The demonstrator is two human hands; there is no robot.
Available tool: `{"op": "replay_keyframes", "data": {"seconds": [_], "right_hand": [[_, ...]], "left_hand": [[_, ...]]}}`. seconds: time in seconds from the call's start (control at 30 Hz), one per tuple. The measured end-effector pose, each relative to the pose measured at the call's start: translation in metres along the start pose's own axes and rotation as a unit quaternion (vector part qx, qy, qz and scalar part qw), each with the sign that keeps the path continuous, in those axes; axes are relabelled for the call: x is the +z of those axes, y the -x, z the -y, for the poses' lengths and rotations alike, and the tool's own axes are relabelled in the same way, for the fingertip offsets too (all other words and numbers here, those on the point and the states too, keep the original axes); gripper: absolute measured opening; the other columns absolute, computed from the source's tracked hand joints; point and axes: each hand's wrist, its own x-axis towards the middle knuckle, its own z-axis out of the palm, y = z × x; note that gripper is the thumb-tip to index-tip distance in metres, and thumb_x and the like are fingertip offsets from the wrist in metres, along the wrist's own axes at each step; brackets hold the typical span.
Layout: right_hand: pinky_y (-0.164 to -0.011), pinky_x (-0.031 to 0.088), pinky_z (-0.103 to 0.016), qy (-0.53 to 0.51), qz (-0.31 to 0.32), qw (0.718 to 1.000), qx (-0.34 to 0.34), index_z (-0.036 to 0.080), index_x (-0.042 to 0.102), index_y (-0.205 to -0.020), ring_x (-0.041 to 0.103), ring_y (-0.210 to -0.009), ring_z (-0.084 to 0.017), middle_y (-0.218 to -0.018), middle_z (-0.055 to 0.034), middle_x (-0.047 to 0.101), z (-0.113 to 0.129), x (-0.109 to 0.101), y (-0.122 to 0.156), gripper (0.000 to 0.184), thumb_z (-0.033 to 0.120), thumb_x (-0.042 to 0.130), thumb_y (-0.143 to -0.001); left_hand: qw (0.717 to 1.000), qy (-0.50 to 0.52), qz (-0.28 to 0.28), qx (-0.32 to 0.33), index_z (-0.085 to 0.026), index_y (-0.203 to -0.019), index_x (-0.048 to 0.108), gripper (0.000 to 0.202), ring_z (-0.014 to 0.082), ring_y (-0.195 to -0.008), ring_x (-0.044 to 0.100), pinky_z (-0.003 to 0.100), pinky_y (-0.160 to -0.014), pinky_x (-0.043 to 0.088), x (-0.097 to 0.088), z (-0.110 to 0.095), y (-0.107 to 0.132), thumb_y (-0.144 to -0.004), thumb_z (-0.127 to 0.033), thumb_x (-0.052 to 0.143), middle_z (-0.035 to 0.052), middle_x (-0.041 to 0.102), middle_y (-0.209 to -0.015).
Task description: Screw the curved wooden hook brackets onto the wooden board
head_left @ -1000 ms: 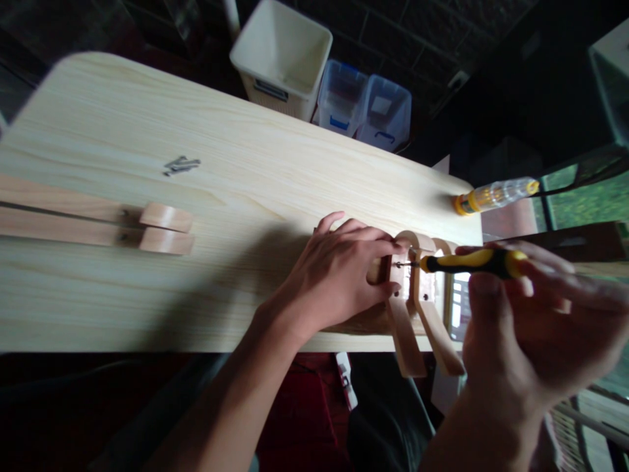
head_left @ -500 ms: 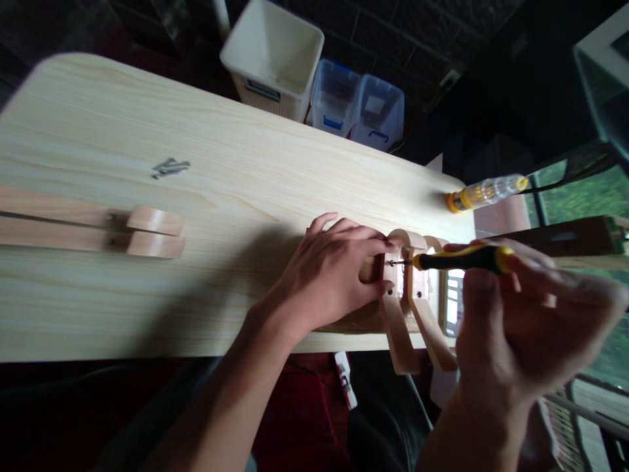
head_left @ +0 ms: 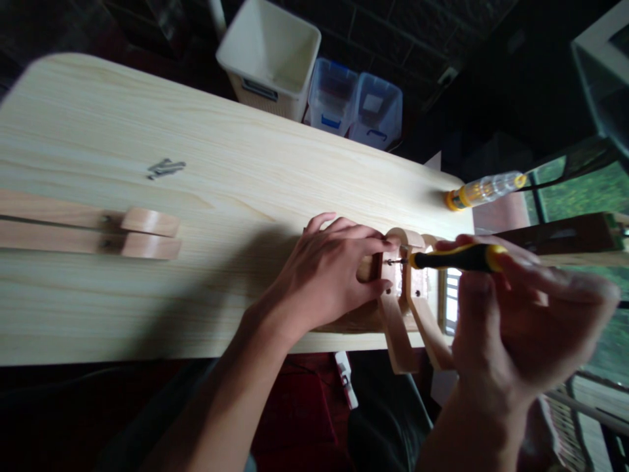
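My right hand [head_left: 525,314] grips a screwdriver [head_left: 455,257] by its black and yellow handle, with the shaft pointing left. The screwdriver's tip meets a screw in a pale curved wooden piece [head_left: 397,337]. My left hand [head_left: 327,265] is closed around the wooden assembly, its thumb and forefinger pressing on that piece on either side of the screw. Beside it stands a second curved wooden piece [head_left: 430,328] with a dark hole or screw head. Much of the assembly is hidden under my left hand.
Several loose screws [head_left: 167,168] lie on the pale wooden table [head_left: 221,144]. Two long wooden parts [head_left: 63,229] lie at the left. A clear and yellow tapered container [head_left: 486,190] stands at the far right. Beyond the table are a beige bin [head_left: 275,39] and blue-tinted plastic boxes [head_left: 376,108].
The view has shifted slightly, moving everything a little to the left. My right hand has turned slightly on the screwdriver; my left hand keeps its hold.
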Motion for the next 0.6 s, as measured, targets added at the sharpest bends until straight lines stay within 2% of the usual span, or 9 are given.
{"op": "replay_keyframes", "data": {"seconds": [0.13, 0.2, 0.33, 0.47, 0.53, 0.6], "right_hand": [[-0.086, 0.073, -0.033, 0.019, 0.002, 0.999, 0.051, 0.024, 0.073, -0.126, 0.080, -0.104, -0.015, -0.117, 0.0008, 0.080, 0.006, -0.002, 0.000, 0.062, -0.017, 0.069, -0.079], [-0.086, 0.073, -0.034, 0.015, 0.008, 0.999, 0.039, 0.024, 0.073, -0.126, 0.080, -0.102, -0.016, -0.116, 0.0005, 0.080, 0.005, -0.003, 0.000, 0.060, -0.015, 0.069, -0.081], [-0.079, 0.072, -0.032, 0.005, 0.000, 1.000, -0.012, 0.024, 0.075, -0.123, 0.080, -0.103, -0.016, -0.114, -0.0015, 0.081, -0.004, -0.002, -0.002, 0.044, -0.003, 0.073, -0.088], [-0.074, 0.072, -0.036, -0.003, -0.054, 0.998, -0.020, 0.024, 0.078, -0.113, 0.080, -0.097, -0.019, -0.106, -0.0025, 0.083, -0.005, 0.004, -0.002, 0.023, 0.010, 0.075, -0.094], [-0.072, 0.071, -0.040, -0.021, -0.082, 0.996, 0.003, 0.024, 0.079, -0.106, 0.081, -0.096, -0.022, -0.100, -0.0026, 0.083, -0.001, 0.006, -0.001, 0.016, 0.013, 0.073, -0.097], [-0.083, 0.071, -0.048, -0.031, -0.082, 0.992, 0.087, 0.023, 0.079, -0.104, 0.080, -0.104, -0.024, -0.106, -0.0036, 0.082, 0.005, 0.004, 0.000, 0.019, 0.011, 0.064, -0.101]], "left_hand": [[1.000, 0.001, -0.006, 0.004, -0.036, -0.125, 0.078, 0.036, 0.0254, -0.127, 0.067, 0.050, -0.125, 0.031, 0.000, 0.000, 0.000, -0.090, -0.044, 0.084, -0.0050, 0.078, -0.133], [1.000, 0.002, -0.006, 0.007, -0.036, -0.124, 0.078, 0.034, 0.0253, -0.127, 0.067, 0.050, -0.125, 0.032, 0.000, 0.000, 0.000, -0.091, -0.043, 0.084, -0.0049, 0.078, -0.133], [1.000, 0.000, -0.004, 0.012, -0.036, -0.126, 0.078, 0.035, 0.0252, -0.127, 0.067, 0.049, -0.124, 0.032, -0.001, 0.000, 0.001, -0.092, -0.043, 0.083, -0.0042, 0.077, -0.134], [1.000, -0.001, -0.003, 0.017, -0.035, -0.128, 0.077, 0.036, 0.0245, -0.127, 0.067, 0.048, -0.124, 0.032, -0.001, 0.001, 0.001, -0.093, -0.044, 0.081, -0.0032, 0.077, -0.134], [1.000, 0.000, -0.002, 0.017, -0.034, -0.128, 0.077, 0.037, 0.0246, -0.127, 0.067, 0.048, -0.124, 0.032, -0.001, 0.001, 0.002, -0.093, -0.044, 0.082, -0.0030, 0.078, -0.134], [1.000, 0.000, -0.004, 0.018, -0.034, -0.128, 0.077, 0.037, 0.0249, -0.127, 0.067, 0.048, -0.124, 0.032, -0.001, 0.002, 0.002, -0.093, -0.043, 0.082, -0.0029, 0.077, -0.134]]}}
